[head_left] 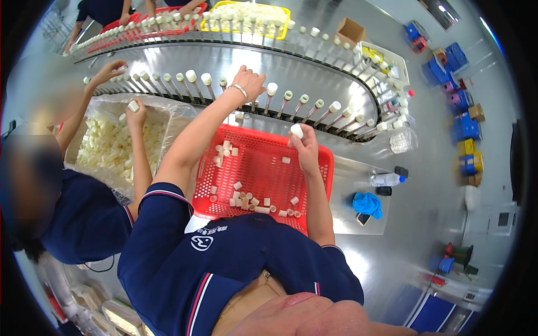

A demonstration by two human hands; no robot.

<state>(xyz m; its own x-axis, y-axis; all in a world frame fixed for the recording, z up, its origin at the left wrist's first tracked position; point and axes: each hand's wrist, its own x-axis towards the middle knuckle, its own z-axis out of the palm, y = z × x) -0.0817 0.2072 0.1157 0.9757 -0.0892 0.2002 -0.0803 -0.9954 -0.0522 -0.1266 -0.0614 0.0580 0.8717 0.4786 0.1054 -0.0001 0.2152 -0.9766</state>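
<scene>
My left hand (pixel 249 85), wearing a bracelet, reaches over the near row of upright posts on the curved conveyor. Its fingers curl down over one post, and what they grip, if anything, is hidden. Just right of them a post carries a white cap (pixel 272 88). Above the right part of the red basket (pixel 328 168), my right hand (pixel 306 150) pinches a short white plastic cap (pixel 296 131) between thumb and fingers. Several loose white caps (pixel 245 200) lie in the basket, some showing hollow ends.
At my left, a co-worker's hand (pixel 135 115) holds a white cap over a lined box (pixel 168 120) full of caps. A yellow crate (pixel 288 22) of caps stands beyond the conveyor (pixel 241 59). A bottle (pixel 386 180) and blue cloth (pixel 367 205) lie on the right.
</scene>
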